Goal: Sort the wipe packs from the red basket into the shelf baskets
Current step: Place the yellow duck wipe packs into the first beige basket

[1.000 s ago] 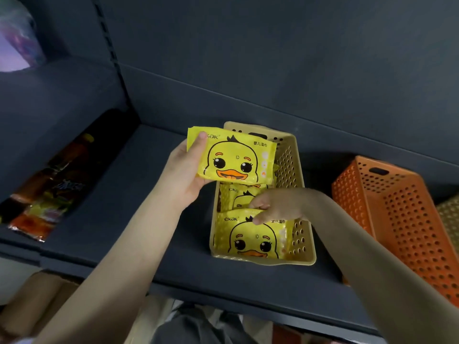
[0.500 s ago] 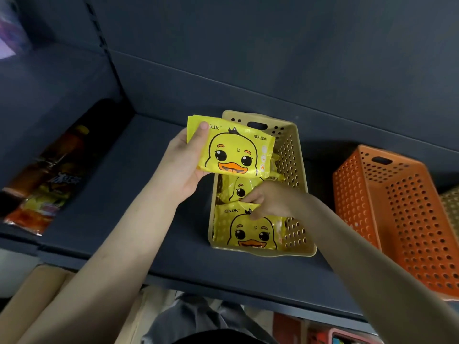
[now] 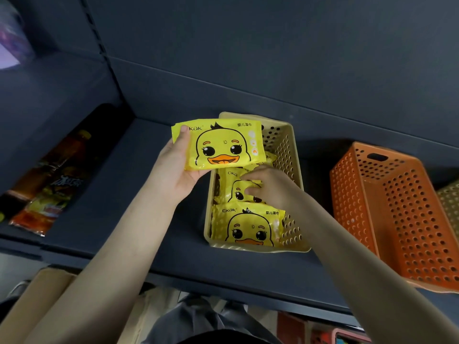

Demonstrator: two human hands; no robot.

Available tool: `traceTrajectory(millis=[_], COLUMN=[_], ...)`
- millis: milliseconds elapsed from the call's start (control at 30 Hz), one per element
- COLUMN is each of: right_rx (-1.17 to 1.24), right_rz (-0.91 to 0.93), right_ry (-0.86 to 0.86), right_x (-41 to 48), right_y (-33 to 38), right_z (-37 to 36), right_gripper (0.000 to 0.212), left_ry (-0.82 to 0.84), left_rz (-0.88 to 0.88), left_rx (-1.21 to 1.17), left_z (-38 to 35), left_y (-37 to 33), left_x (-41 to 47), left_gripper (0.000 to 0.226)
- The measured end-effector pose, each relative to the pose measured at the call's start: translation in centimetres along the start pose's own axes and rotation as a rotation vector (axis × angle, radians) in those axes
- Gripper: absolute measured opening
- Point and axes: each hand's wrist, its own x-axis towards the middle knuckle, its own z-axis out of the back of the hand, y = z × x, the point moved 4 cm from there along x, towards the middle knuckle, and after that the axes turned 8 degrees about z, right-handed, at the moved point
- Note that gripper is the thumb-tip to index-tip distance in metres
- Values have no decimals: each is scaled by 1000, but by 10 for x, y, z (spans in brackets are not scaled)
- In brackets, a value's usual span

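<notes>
A: Far left first; drink bottles (image 3: pixel 67 155) lie off to the side in the gloom, well apart from the action; what's the left hand (image 3: pixel 177 170) up to?

B: It's raised over the dark shelf (image 3: pixel 139 209), thumb on the front of a yellow duck pack (image 3: pixel 223 147), fingers curled under its lower edge; a firm grip, pack face up, hovering at the back left corner of the tan basket (image 3: pixel 295 155)

A: And inside that basket?

B: Two more duck packs I can count; the middle pack (image 3: pixel 229 181) stands tilted, the front pack (image 3: pixel 248 224) leans at the near wall, face towards us; a yellow corner shows further back, too hidden to call

A: The right hand (image 3: pixel 272 187)?

B: Down in the basket; fingers bent and closed on the top edge of the middle pack, covering half the duck's face

A: Anything further right?

B: An orange basket (image 3: pixel 397 207) stands on the same shelf, near the tan one, not touching; at the very edge, a sliver of a second basket (image 3: pixel 451 202), pale and full of holes
</notes>
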Motion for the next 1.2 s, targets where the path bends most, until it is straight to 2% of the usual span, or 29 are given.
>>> traceTrajectory(millis=[200,367,433,733,1000,1200], right_rx=[55,154,170,81,-60,-135], right_rz=[-19,-31,-33,-48,4,8], right_ry=[189,-47,-50,110,278,379], right_x=[2,-3,-2,1,-6,-9], right_y=[0,6,6,4,3,9], right_z=[0,-6,-9,-19,-23,-25], right_gripper=[43,48,53,69,66,70], left_ry=[2,-15,-29,5,-27,-20], left_rz=[3,-75,-92,-114,-176,-189], left_rx=[22,67,73,99,228,217], left_z=[-1,-13,-18,-20,-27,-26], left_y=[-6,-16,-18,-14,-12,-9], left_x=[2,8,10,15,15,13], left_gripper=[33,27,23,26,31,25])
